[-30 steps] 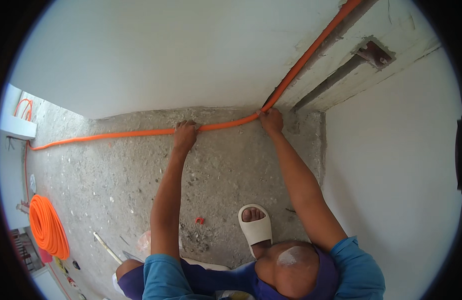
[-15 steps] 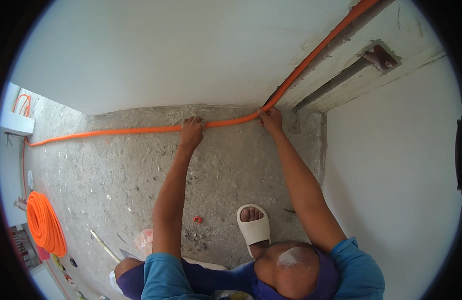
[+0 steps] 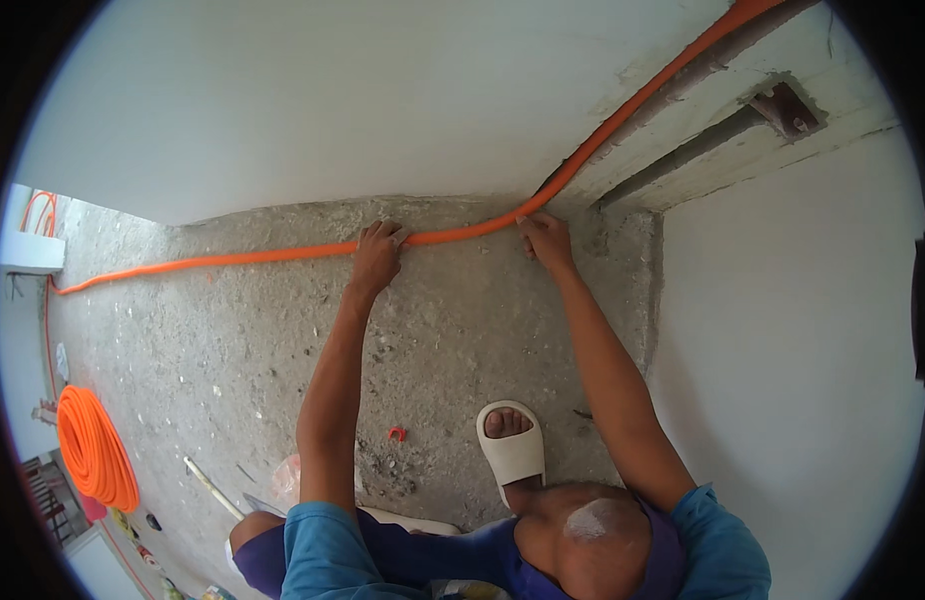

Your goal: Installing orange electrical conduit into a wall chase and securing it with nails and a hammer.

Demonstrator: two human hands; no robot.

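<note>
A long orange corrugated conduit point(image 3: 253, 257) lies along the floor at the foot of the wall, then bends up to the right into a groove cut in the wall. My left hand point(image 3: 379, 257) is closed over its floor stretch, just left of the bend. At the bend, my right hand point(image 3: 546, 240) has its fingers drawn together at the conduit's lower edge. The tips meet the conduit, and their far side is hidden. Between the hands a short length of conduit runs bare.
A coil of orange conduit point(image 3: 96, 447) rests at the left. A small orange clip point(image 3: 397, 434) lies before my sandalled foot point(image 3: 511, 440). A pale rod point(image 3: 213, 487) is at lower left. A second groove leads to a recessed wall box point(image 3: 786, 110); a white wall point(image 3: 783, 330) stands right.
The view has shifted slightly. My right hand sits a little lower against the bend, and more of the conduit shows above its fingers. My left hand keeps its hold.
</note>
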